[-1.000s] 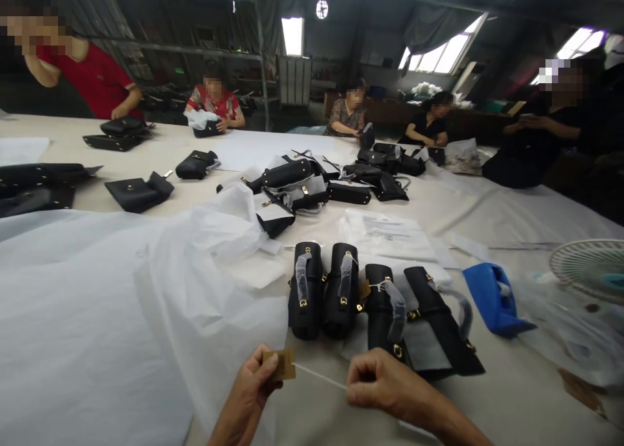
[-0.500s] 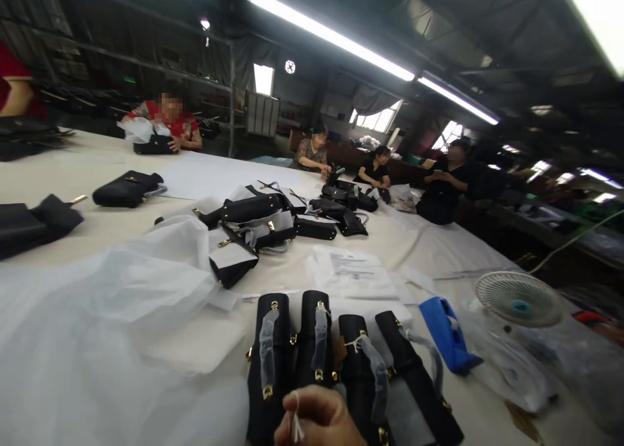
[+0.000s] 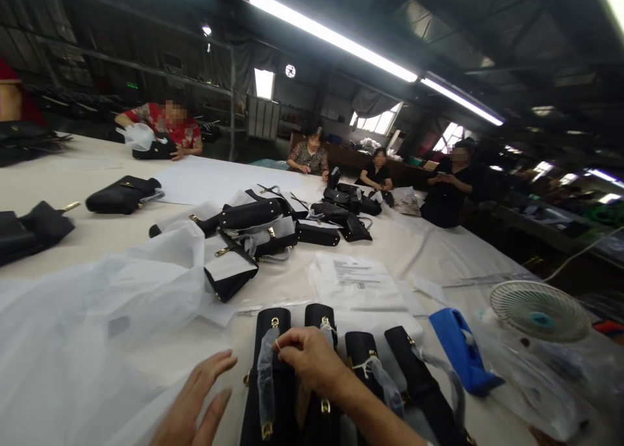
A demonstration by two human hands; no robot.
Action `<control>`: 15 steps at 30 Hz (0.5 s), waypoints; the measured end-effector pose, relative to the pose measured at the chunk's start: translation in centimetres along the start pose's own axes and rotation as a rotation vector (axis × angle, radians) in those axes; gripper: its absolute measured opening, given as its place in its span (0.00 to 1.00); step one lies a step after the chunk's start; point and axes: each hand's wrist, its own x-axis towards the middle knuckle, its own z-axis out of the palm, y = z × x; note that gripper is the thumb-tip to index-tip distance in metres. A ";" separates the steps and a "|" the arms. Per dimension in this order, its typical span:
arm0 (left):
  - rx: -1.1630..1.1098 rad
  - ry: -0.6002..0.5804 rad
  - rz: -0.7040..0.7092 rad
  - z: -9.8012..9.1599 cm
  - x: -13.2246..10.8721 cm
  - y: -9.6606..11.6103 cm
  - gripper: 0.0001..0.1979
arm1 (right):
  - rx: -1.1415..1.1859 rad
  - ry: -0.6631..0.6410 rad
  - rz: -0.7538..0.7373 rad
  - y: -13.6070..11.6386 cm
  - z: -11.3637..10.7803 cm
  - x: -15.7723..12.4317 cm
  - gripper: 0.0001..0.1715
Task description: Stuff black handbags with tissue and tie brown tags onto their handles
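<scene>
Several black handbags stand in a row at the near edge of the table. My right hand (image 3: 309, 358) is closed in a pinch over the leftmost black handbag (image 3: 269, 381), at its wrapped handle, holding a thin white string. My left hand (image 3: 192, 404) hovers open with fingers spread just left of that bag, above the white wrapping sheet (image 3: 97, 342). The second handbag (image 3: 319, 319) shows behind my right hand, and two more handbags (image 3: 414, 381) stand to its right.
A blue tape dispenser (image 3: 461, 348) and a small white fan (image 3: 539, 309) sit at the right. Papers (image 3: 355, 280) lie beyond the bags. A heap of black bags (image 3: 253, 228) fills the table's middle. Several people work at the far side.
The camera tilted up. My right hand moved onto the leftmost bag with the string. The brown tag is gone from my left hand, which has opened beside the bag.
</scene>
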 end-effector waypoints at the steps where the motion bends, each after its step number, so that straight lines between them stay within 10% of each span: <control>1: 0.032 -0.053 0.024 0.2 1.4 0.2 0.20 | -0.070 -0.021 -0.039 0.3 0.3 0.5 0.13; 7: -0.081 -0.376 0.004 4.6 4.5 0.2 0.15 | -0.010 -0.165 0.062 2.8 2.1 2.4 0.08; 15: 0.050 -0.245 0.190 6.0 4.9 -0.4 0.15 | 0.231 -0.100 0.211 4.1 2.6 3.2 0.18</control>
